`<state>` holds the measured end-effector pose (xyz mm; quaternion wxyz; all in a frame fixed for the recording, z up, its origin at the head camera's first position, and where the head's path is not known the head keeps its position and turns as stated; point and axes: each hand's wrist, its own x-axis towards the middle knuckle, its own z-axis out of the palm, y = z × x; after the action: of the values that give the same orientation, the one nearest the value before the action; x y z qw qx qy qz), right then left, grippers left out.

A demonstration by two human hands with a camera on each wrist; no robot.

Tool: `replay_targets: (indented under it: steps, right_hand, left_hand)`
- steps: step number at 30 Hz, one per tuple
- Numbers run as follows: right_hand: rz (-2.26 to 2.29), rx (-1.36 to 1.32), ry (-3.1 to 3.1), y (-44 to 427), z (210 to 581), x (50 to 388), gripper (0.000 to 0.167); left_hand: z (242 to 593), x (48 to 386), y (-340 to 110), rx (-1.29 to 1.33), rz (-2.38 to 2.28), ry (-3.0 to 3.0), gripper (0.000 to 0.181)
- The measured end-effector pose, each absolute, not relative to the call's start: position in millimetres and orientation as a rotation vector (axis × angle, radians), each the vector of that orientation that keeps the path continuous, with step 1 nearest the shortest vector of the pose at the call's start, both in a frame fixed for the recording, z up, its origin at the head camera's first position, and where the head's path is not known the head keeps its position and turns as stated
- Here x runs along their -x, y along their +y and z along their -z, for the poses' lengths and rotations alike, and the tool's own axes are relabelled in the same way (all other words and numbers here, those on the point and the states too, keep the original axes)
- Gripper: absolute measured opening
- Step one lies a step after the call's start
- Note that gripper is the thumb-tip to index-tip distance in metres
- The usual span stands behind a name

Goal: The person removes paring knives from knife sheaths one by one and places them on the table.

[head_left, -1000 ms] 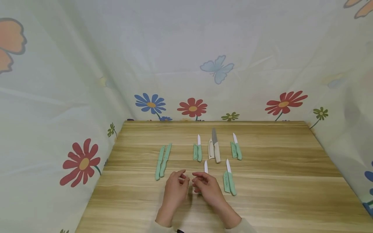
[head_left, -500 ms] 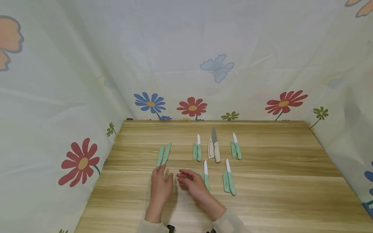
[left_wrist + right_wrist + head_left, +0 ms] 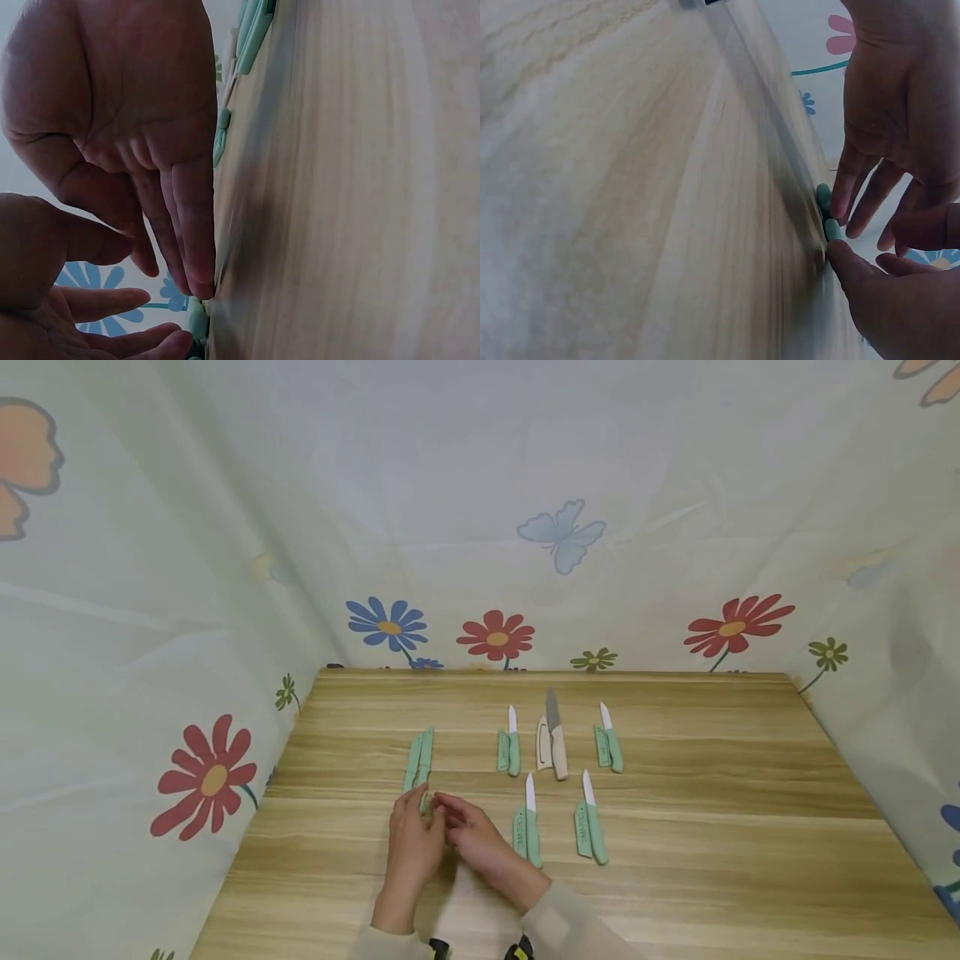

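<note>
On the left part of the desk, the left sheathed knife and the right sheathed knife, both green, lie close together, handles nearest the hands. The left hand reaches over the handles with fingers extended, clenching nothing. Opposite it, the right hand sets a fingertip against the right knife's handle end, its fingers loosely extended and not wrapped round anything; meeting from both sides probably keeps the pair aligned.

To the right, the cream knife lies bare beside its cream sheath. Around it, four green paring knives with white blades each have a green sheath at their left, presumably so cover and knife read as a set. All these blades point away from the person, likely for safe reach to the handles.
</note>
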<state>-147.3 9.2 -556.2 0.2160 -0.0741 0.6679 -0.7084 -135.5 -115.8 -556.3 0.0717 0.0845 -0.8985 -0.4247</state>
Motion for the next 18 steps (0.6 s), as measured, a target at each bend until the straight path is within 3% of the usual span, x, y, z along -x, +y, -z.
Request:
replay_targets:
  steps: [18]
  right_hand:
    - [1.983, 0.173, 1.853, 21, 555, 141, 0.064]
  left_hand:
    - [559, 138, -112, -0.259, 1.218, -2.708, 0.045]
